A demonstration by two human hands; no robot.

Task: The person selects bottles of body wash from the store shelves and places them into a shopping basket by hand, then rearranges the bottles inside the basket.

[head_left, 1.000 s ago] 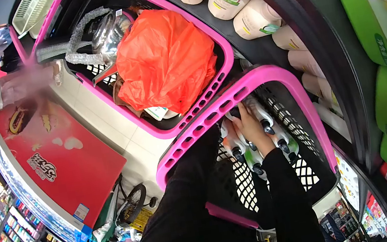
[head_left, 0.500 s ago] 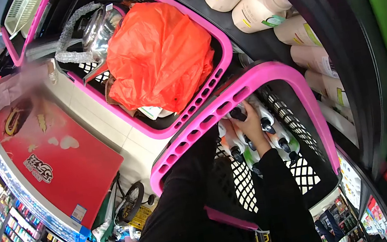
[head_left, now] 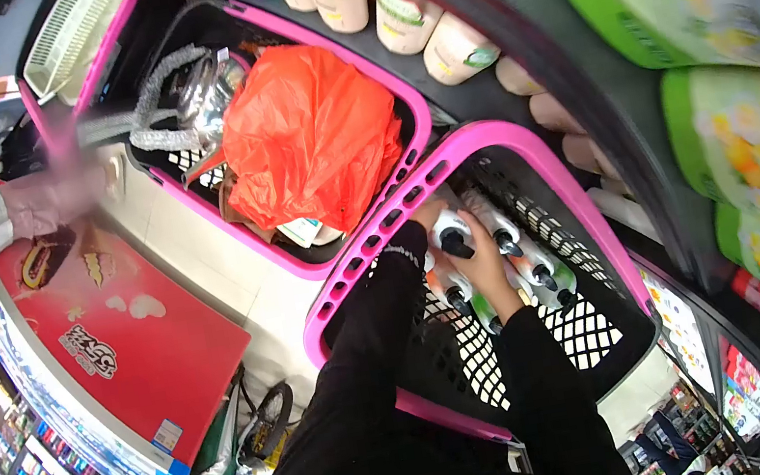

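Observation:
A black shopping basket with a pink rim (head_left: pixel 545 147) holds several white bottles with black pump or spray heads, such as the bottle (head_left: pixel 542 269) at its right. My right hand (head_left: pixel 482 266) is closed round one white bottle (head_left: pixel 448 223) whose black head points up toward me. On the far side of that same bottle is my left hand (head_left: pixel 429 214), its fingers mostly hidden by the bottle and the basket rim; it appears to touch the bottle. Other bottles lie close around both hands.
Another pink-rimmed basket (head_left: pixel 305 267) stands beyond, holding a red plastic bag (head_left: pixel 314 134). A shelf with pale bottles (head_left: pixel 459 46) and green-capped packs (head_left: pixel 754 148) runs along the right. At left are a red display chest (head_left: pixel 134 316) and a person's arm (head_left: pixel 18 210).
My view has shifted, bringing more green-capped packs into sight. The gripped bottle now shows more of its white top, and my left hand has come into view beside it.

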